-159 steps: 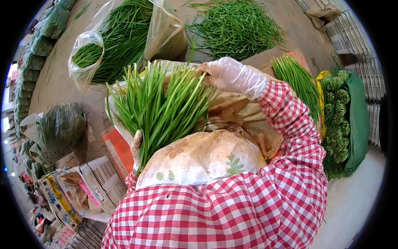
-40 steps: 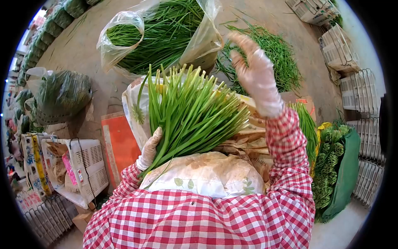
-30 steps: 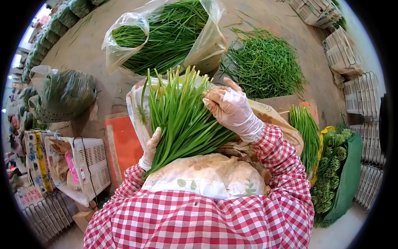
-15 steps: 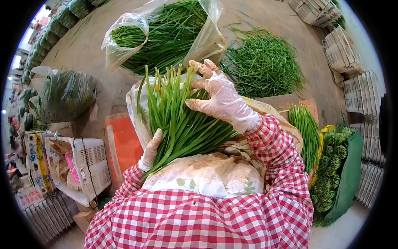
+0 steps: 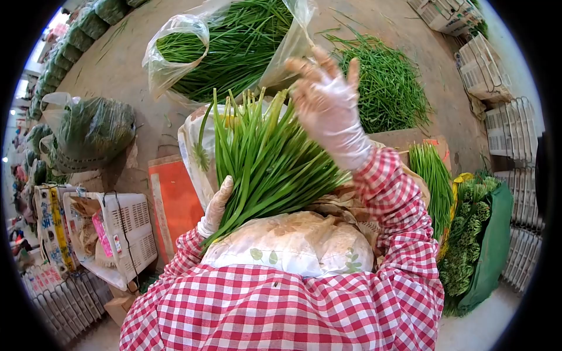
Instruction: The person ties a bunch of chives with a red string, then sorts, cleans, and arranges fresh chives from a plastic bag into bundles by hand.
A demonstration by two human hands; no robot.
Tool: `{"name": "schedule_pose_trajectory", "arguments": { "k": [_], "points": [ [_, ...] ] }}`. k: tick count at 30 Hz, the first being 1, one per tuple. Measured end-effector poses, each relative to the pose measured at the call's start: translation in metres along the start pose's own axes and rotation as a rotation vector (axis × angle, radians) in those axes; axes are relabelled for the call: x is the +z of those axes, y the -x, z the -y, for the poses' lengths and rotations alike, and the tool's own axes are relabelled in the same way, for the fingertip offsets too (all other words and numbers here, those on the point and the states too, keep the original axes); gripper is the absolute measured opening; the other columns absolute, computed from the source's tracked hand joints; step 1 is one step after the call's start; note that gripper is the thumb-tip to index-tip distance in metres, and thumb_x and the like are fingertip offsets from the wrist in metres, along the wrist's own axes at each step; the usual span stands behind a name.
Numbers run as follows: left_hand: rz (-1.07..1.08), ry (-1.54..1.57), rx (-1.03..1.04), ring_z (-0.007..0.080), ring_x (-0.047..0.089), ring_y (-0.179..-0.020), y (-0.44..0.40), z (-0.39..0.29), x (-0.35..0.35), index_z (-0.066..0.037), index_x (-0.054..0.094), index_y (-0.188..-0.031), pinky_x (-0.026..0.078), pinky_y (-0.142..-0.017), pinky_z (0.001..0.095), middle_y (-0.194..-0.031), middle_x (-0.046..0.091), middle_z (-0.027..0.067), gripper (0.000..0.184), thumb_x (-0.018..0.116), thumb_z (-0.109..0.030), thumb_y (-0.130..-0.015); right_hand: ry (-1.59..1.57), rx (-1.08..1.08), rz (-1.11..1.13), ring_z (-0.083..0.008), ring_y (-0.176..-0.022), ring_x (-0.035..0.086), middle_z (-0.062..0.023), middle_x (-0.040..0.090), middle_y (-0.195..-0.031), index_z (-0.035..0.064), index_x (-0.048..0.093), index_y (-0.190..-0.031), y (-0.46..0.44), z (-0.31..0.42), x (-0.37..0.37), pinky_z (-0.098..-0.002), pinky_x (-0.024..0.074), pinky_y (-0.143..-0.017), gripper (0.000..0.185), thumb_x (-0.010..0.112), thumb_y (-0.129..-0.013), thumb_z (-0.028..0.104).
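A thick bunch of garlic chives lies fanned across my lap, cut ends pointing away from me. My gloved left hand grips the bunch at its lower left. Its thumb shows upright along the edge, while the other fingers are hidden under the leaves. Raised just over the bunch's upper right, my gloved right hand is open with its fingers spread, slightly blurred, and nothing shows in it. Beneath the leaves is a stained, leaf-printed apron.
Ahead, a clear plastic bag holds more chives. Loose green stalks lie piled on the floor. To my right stand a neat chive bundle and a green-wrapped stack. White crates and a filled bag are at left.
My right hand has lifted off the bunch and moved right, its fingers spreading apart. My left hand stays at the lower left of the chives, its thumb slightly higher.
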State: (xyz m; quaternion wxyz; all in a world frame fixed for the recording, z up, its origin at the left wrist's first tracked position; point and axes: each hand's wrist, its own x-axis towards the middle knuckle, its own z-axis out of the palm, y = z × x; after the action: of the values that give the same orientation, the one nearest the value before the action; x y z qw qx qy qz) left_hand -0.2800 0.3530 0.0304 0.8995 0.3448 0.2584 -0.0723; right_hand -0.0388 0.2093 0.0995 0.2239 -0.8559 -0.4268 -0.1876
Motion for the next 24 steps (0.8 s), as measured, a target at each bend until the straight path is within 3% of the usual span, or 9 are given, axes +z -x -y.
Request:
{"name": "schedule_pose_trajectory", "arguments": {
  "k": [2, 5, 7, 10, 12, 14, 20, 21, 24],
  "points": [
    [-0.012, 0.008, -0.021, 0.0155, 0.052, -0.106, 0.001, -0.001, 0.002, -0.003, 0.043, -0.128, 0.042, -0.092, 0.0287, -0.123, 0.052, 0.0068, 0.051, 0.043, -0.04, -0.094, 0.291, 0.006, -0.195, -0.0211, -0.119, 0.045, 0.005, 0.063, -0.109, 0.0179, 0.066, -0.1, -0.012, -0.032, -0.004, -0.0582, 0.0148, -0.104, 0.02, 0.058, -0.083, 0.023],
    [-0.039, -0.043, -0.004, 0.0154, 0.053, -0.105, 0.001, 0.0, 0.0, -0.003, 0.043, -0.128, 0.042, -0.092, 0.0281, -0.122, 0.052, 0.0069, 0.051, 0.042, -0.04, -0.094, 0.866, 0.169, -0.12, -0.0215, -0.115, 0.048, -0.0023, 0.063, -0.109, 0.0131, 0.062, -0.107, -0.019, -0.074, -0.019, -0.0507, 0.0202, -0.106, 0.025, 0.056, -0.086, 0.025],
    [-0.05, -0.104, 0.034, 0.0153, 0.053, -0.105, 0.001, -0.002, 0.003, -0.003, 0.043, -0.127, 0.042, -0.091, 0.0277, -0.121, 0.053, 0.0069, 0.05, 0.042, -0.04, -0.094, 0.428, 0.191, -0.336, -0.0223, -0.113, 0.049, -0.009, 0.061, -0.111, 0.0096, 0.065, -0.098, -0.012, -0.089, -0.016, -0.0429, 0.0239, -0.106, 0.023, 0.056, -0.086, 0.027],
    [-0.042, -0.04, -0.003, 0.0147, 0.053, -0.104, 0.006, -0.007, 0.016, -0.002, 0.044, -0.127, 0.042, -0.091, 0.0268, -0.12, 0.053, 0.0065, 0.05, 0.042, -0.04, -0.094, -0.879, 0.4, 0.106, -0.027, -0.119, 0.044, -0.0112, 0.056, -0.12, 0.0052, 0.068, -0.074, -0.005, -0.015, -0.038, -0.0418, 0.0249, -0.106, 0.029, 0.062, -0.082, 0.033],
    [-0.052, -0.103, -0.001, 0.0141, 0.053, -0.103, 0.007, -0.009, 0.019, -0.002, 0.045, -0.126, 0.042, -0.09, 0.0265, -0.119, 0.054, 0.0059, 0.05, 0.041, -0.04, -0.094, -0.305, 0.232, 0.257, -0.0291, -0.126, 0.036, -0.0107, 0.051, -0.127, 0.0072, 0.069, -0.075, 0.002, 0.02, -0.031, -0.046, 0.0157, -0.108, 0.026, 0.066, -0.078, 0.032],
    [-0.068, -0.16, 0.016, 0.0138, 0.053, -0.103, 0.005, -0.007, 0.012, -0.002, 0.045, -0.126, 0.042, -0.09, 0.0264, -0.118, 0.054, 0.0057, 0.05, 0.041, -0.04, -0.094, -0.398, 0.214, 0.149, -0.0285, -0.125, 0.037, -0.003, 0.056, -0.121, 0.0091, 0.069, -0.073, 0.009, 0.029, -0.008, -0.0551, 0.0144, -0.105, 0.025, 0.065, -0.076, 0.034],
    [-0.08, -0.064, -0.037, 0.0132, 0.055, -0.101, 0.001, -0.008, 0.006, -0.003, 0.047, -0.125, 0.044, -0.087, 0.0265, -0.115, 0.056, 0.0053, 0.051, 0.043, -0.043, -0.093, -0.41, 0.22, 0.218, -0.0292, -0.123, 0.038, 0.0015, 0.058, -0.118, 0.0111, 0.07, -0.076, 0.008, 0.025, -0.022, -0.0553, 0.0139, -0.105, 0.016, 0.065, -0.075, 0.027],
    [-0.078, -0.028, -0.037, 0.0137, 0.055, -0.1, -0.001, -0.007, 0.005, -0.004, 0.047, -0.125, 0.045, -0.087, 0.0272, -0.115, 0.057, 0.0056, 0.051, 0.044, -0.043, -0.092, -0.425, 0.206, 0.17, -0.0284, -0.123, 0.039, 0.0015, 0.06, -0.115, 0.0096, 0.069, -0.076, 0.006, 0.025, -0.03, -0.0576, 0.0149, -0.104, 0.015, 0.064, -0.077, 0.024],
    [-0.09, 0.061, -0.041, 0.015, 0.056, -0.1, -0.008, -0.002, 0.002, -0.005, 0.047, -0.125, 0.047, -0.087, 0.029, -0.116, 0.057, 0.0065, 0.051, 0.047, -0.043, -0.091, -0.724, 0.257, 0.084, -0.0233, -0.109, 0.053, -0.0077, 0.064, -0.108, 0.0067, 0.069, -0.078, -0.008, 0.005, -0.068, -0.0404, 0.0376, -0.096, 0.017, 0.06, -0.082, 0.02]
  ]
}}
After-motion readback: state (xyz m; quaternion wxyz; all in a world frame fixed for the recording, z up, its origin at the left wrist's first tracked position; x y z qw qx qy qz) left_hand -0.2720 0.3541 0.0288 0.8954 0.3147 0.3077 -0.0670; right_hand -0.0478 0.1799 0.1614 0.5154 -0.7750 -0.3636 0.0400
